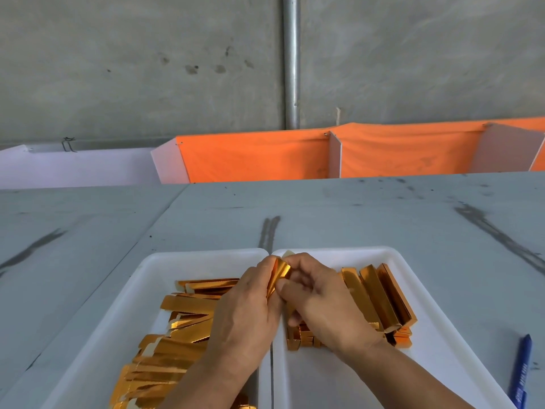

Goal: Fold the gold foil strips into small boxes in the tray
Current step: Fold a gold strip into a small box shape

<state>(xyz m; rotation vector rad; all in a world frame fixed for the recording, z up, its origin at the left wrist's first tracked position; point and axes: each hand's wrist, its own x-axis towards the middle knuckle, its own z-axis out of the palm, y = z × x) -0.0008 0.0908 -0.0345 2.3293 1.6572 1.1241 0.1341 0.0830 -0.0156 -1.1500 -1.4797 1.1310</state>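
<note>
Left hand (pixel 244 308) and right hand (pixel 321 302) pinch one gold foil strip (pixel 280 273); print on the blue pen (pixel 520 376) is illegible.

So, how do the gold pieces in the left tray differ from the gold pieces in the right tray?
The strips in the left tray lie flat; the boxes in the right tray are folded into long square tubes. The strips spread in a loose overlapping heap, while the boxes lie packed side by side. Both are shiny gold foil in white trays.
</note>
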